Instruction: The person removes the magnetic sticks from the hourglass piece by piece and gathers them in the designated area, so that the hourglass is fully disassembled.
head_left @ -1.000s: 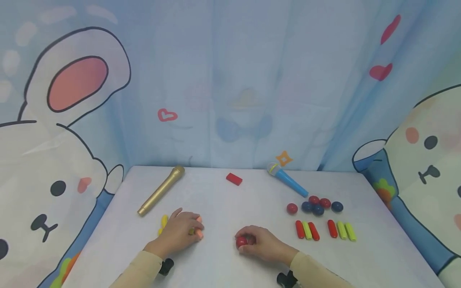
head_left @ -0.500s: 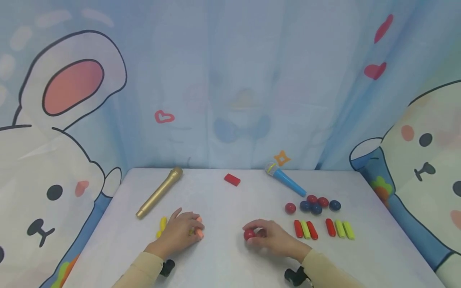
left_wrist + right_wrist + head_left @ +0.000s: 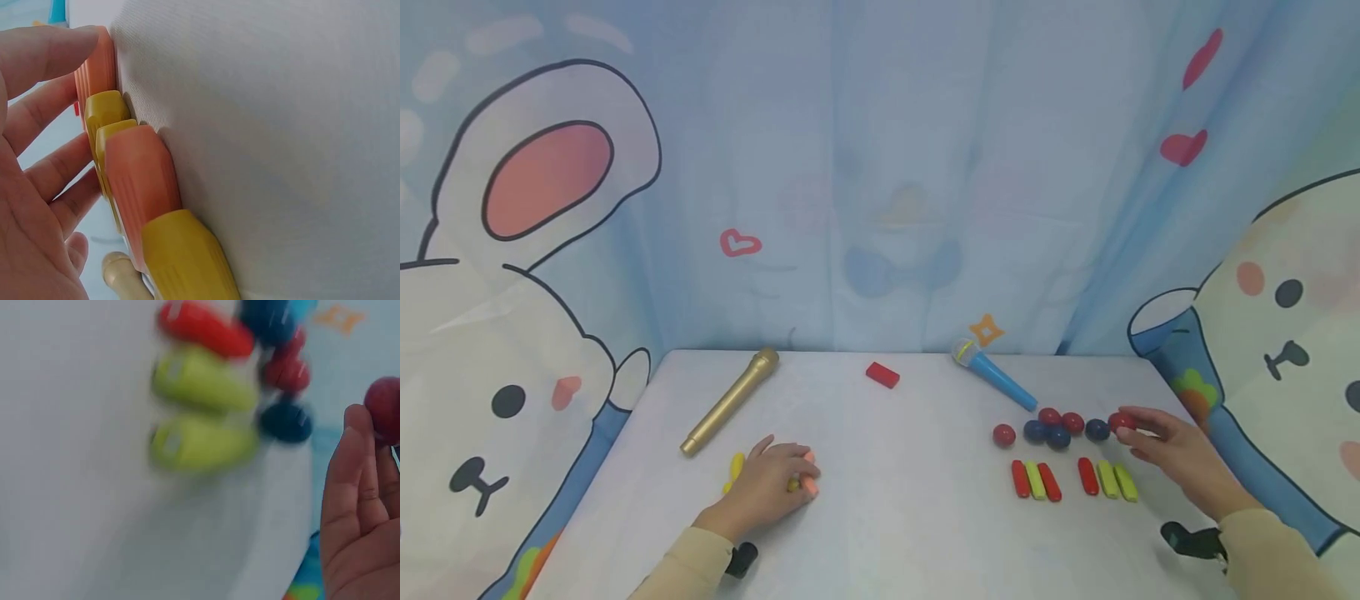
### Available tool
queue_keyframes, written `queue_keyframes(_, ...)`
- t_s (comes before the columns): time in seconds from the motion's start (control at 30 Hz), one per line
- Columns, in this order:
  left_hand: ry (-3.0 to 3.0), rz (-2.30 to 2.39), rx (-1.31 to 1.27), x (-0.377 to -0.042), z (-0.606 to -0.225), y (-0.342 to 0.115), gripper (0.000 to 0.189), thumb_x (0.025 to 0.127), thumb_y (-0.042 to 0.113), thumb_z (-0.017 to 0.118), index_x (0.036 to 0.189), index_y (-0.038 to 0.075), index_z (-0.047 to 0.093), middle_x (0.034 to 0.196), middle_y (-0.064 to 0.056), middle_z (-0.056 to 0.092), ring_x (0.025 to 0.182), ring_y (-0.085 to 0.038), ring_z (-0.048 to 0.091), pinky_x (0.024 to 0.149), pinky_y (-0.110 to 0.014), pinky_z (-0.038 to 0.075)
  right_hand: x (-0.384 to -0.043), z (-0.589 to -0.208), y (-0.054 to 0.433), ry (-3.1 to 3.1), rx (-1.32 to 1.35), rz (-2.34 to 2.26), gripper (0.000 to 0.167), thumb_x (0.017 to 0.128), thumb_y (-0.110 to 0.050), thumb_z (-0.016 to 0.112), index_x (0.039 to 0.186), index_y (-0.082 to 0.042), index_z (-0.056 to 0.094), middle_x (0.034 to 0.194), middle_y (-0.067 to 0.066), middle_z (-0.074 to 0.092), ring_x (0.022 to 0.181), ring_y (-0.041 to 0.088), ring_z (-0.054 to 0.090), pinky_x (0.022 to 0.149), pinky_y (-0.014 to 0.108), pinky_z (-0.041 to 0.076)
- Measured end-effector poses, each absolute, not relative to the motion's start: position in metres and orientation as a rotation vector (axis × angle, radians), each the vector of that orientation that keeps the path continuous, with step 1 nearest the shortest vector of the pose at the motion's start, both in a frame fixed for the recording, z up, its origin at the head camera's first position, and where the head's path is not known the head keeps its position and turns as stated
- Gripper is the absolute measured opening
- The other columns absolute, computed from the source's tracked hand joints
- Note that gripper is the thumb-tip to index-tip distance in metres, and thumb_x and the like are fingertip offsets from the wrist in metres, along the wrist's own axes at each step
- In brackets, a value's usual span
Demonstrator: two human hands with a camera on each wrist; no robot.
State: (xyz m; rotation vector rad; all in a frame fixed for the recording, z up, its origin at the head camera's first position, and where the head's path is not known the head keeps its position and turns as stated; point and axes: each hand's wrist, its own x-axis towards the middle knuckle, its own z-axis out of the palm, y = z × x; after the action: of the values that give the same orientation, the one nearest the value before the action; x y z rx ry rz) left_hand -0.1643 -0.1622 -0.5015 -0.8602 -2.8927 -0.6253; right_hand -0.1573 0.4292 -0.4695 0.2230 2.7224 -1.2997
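Observation:
My right hand point(image 3: 1187, 462) pinches a dark red ball point(image 3: 1122, 422) between fingertips and thumb, at the right end of a cluster of red and dark blue balls. In the right wrist view this ball point(image 3: 382, 409) sits at the fingertips, beyond the blurred blue ball point(image 3: 285, 420). My left hand point(image 3: 758, 490) curls over a row of short orange and yellow sticks. In the left wrist view its thumb lies against the far orange stick point(image 3: 103, 72), with fingers on the row's other side. A nearer orange stick point(image 3: 142, 181) and a yellow stick point(image 3: 187, 256) stick out past the hand.
Red sticks point(image 3: 1087, 477) and lime sticks point(image 3: 1125, 482) lie in two groups in front of the balls. A blue toy microphone point(image 3: 1003, 379), a red block point(image 3: 882, 375) and a gold microphone point(image 3: 730, 402) lie further back. A printed curtain point(image 3: 895, 167) hangs behind the table.
My right hand has carried the red ball from the table's front middle rightward and back to the end of the ball cluster. The left hand has stayed over its sticks.

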Motion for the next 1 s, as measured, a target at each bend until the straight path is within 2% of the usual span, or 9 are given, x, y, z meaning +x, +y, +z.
queue_keyframes(0.1, -2.908, -0.626, -0.847, -0.164, -0.501, -0.164, 0.021, 0.084, 0.026, 0.081, 0.102, 0.018, 0.077, 0.126, -0.006, 0.066, 0.125, -0.026, 0.055, 0.113, -0.060, 0.022, -0.160, -0.486, 0.453, 2.678, 0.317, -1.246, 0.087, 0.094, -0.054, 0.061, 0.150, 0.006, 0.031, 0.146, 0.035, 0.037, 0.128, 0.052, 0.039, 0.096, 0.052, 0.049)
queue_keyframes(0.3, -2.885, -0.642, -0.854, -0.161, -0.499, -0.167, 0.021, 0.082, 0.023, 0.082, 0.101, 0.017, 0.077, 0.125, -0.008, 0.066, 0.123, -0.027, 0.056, 0.112, -0.062, 0.023, -0.163, -0.501, 0.461, 2.635, 0.371, -1.202, 0.089, 0.093, -0.054, 0.064, 0.149, 0.007, 0.033, 0.147, 0.038, 0.029, 0.131, 0.058, 0.024, 0.102, 0.069, 0.033)
queue_keyframes(0.53, -2.891, -0.634, -0.836, -0.160, -0.499, -0.169, 0.021, 0.082, 0.025, 0.082, 0.101, 0.017, 0.077, 0.125, -0.008, 0.066, 0.124, -0.026, 0.056, 0.112, -0.062, 0.023, -0.167, -0.504, 0.455, 2.677, 0.314, -1.123, 0.082, 0.094, -0.050, 0.065, 0.147, 0.006, 0.036, 0.144, 0.037, 0.034, 0.128, 0.058, 0.029, 0.100, 0.066, 0.038)
queue_keyframes(0.83, -2.891, -0.667, -0.831, -0.160, -0.495, -0.171, 0.024, 0.083, 0.023, 0.080, 0.106, 0.014, 0.077, 0.125, -0.008, 0.066, 0.124, -0.026, 0.055, 0.113, -0.060, 0.022, -0.171, -0.501, 0.451, 2.648, 0.336, -1.107, 0.089, 0.093, -0.052, 0.066, 0.149, 0.007, 0.031, 0.144, 0.039, 0.032, 0.128, 0.058, 0.031, 0.099, 0.066, 0.040)
queue_keyframes(1.0, -2.910, -0.685, -0.806, -0.161, -0.492, -0.174, 0.030, 0.084, 0.026, 0.080, 0.111, 0.013, 0.075, 0.124, -0.003, 0.067, 0.126, -0.024, 0.053, 0.115, -0.057, 0.021, -0.174, -0.502, 0.451, 2.648, 0.326, -1.095, 0.090, 0.092, -0.052, 0.066, 0.149, 0.008, 0.029, 0.144, 0.040, 0.030, 0.127, 0.059, 0.029, 0.098, 0.067, 0.040)
